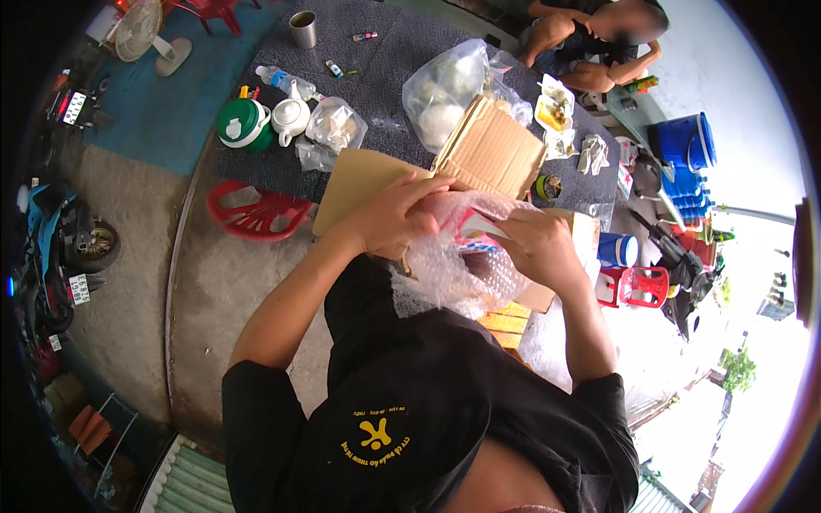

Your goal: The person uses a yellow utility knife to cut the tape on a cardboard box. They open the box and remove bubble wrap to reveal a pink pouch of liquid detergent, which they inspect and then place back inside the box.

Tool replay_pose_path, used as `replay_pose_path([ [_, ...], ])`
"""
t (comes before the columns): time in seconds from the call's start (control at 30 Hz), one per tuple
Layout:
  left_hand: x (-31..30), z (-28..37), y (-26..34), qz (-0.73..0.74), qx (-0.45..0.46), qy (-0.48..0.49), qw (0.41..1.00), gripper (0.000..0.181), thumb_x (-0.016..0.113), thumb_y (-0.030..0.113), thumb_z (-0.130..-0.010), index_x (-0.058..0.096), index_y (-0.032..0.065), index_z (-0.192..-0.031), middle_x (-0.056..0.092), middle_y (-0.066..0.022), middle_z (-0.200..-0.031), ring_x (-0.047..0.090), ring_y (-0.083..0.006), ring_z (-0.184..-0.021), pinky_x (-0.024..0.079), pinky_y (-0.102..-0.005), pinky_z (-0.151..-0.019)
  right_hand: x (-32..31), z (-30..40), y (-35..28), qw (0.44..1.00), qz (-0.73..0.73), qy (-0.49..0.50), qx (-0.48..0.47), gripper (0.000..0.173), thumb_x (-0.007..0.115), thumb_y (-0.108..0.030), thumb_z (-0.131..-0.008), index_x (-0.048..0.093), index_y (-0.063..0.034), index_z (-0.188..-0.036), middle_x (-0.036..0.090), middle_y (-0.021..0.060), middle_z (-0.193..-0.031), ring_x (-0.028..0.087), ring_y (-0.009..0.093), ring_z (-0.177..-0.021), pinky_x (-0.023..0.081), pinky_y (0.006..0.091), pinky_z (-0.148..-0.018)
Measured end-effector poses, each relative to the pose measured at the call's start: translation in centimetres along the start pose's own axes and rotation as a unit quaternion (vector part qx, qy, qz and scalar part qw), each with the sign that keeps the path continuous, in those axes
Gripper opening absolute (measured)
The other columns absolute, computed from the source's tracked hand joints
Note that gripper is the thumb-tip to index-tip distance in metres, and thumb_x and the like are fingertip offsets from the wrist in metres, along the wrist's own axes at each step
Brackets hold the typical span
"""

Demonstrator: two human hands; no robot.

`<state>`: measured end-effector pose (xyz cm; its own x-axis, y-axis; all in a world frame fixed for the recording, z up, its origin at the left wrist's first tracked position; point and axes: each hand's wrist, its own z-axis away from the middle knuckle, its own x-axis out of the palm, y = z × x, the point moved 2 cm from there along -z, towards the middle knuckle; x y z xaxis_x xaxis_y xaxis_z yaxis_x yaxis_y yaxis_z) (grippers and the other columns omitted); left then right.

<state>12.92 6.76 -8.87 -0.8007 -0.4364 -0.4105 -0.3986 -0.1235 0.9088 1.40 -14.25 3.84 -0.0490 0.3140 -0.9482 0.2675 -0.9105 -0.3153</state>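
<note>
An open corrugated cardboard box [490, 151] is before me at the near edge of the table, its flaps spread. Clear bubble wrap [442, 276] bulges up from it, around a package with red and blue print [471, 234]. My left hand [401, 211] lies across the left flap, thumb and fingers around the upper edge of the wrap. On the other side, my right hand [539, 247] pinches the wrap beside a white strip [481, 224]. The inside of the box is mostly hidden by the wrap and my hands.
The dark table [385, 122] bears a bag of round produce [446, 90], a green jug [240, 122], a white teapot [290, 118], a metal cup [303, 29] and a foam food container [554, 106]. A red chair [260, 208] stands left. A person [577, 51] sits far right.
</note>
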Motion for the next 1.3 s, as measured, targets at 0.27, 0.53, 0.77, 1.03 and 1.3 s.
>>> replay_pose_path([
  [0.27,0.5,0.3,0.4,-0.002,-0.024,0.055,0.998,0.056,0.026,0.043,-0.109,0.056,0.0080,-0.140,0.062,-0.0109,-0.137,0.053,-0.0234,-0.133,0.018,-0.0463,-0.122,-9.3,1.4,-3.4,0.999,-0.029,0.036,-0.001,0.024,0.078,-0.001,-0.067,0.072,-0.0011,-0.090,0.060,0.0094,-0.072,0.061,0.028,-0.063,0.046,0.0371,-0.054],
  [0.53,0.1,-0.6,-0.1,0.051,-0.002,0.114,0.992,0.064,0.021,0.049,-0.109,0.057,0.0049,-0.139,0.065,-0.0127,-0.131,0.058,-0.0257,-0.124,0.025,-0.0448,-0.118,-20.1,5.2,-4.7,0.992,0.051,0.108,0.047,0.020,0.069,-0.006,-0.078,0.068,0.0082,-0.092,0.064,0.0159,-0.081,0.061,0.024,-0.064,0.044,0.0320,-0.058],
  [0.77,1.1,-1.3,2.4,0.547,-0.122,0.063,0.826,0.063,0.035,0.056,-0.106,0.058,0.0036,-0.132,0.067,-0.0100,-0.106,0.063,-0.0162,-0.103,0.049,-0.0329,-0.094,-20.7,3.9,-9.1,0.982,-0.003,0.178,0.059,0.017,0.066,-0.006,-0.083,0.067,0.0090,-0.091,0.061,0.0116,-0.078,0.057,0.016,-0.065,0.039,0.0280,-0.057],
  [1.03,2.4,-0.7,3.0,0.444,-0.067,0.181,0.875,0.039,0.056,0.042,-0.103,0.068,0.0044,-0.105,0.064,0.0002,-0.087,0.056,-0.0058,-0.081,0.047,-0.0254,-0.074,-23.2,3.8,-6.6,0.988,0.014,0.138,0.062,0.007,0.059,0.007,-0.083,0.064,0.0092,-0.086,0.058,0.0094,-0.074,0.051,0.014,-0.065,0.036,0.0260,-0.059],
  [1.3,-5.0,3.0,2.3,0.336,-0.068,0.340,0.876,0.039,0.061,0.041,-0.101,0.068,0.0039,-0.090,0.051,0.0087,-0.073,0.040,-0.0016,-0.066,0.033,-0.0220,-0.057,-30.0,15.9,2.5,0.926,-0.017,0.361,0.113,0.024,0.060,-0.005,-0.088,0.067,0.0090,-0.106,0.068,0.0090,-0.099,0.063,0.017,-0.091,0.048,0.0329,-0.084],
])
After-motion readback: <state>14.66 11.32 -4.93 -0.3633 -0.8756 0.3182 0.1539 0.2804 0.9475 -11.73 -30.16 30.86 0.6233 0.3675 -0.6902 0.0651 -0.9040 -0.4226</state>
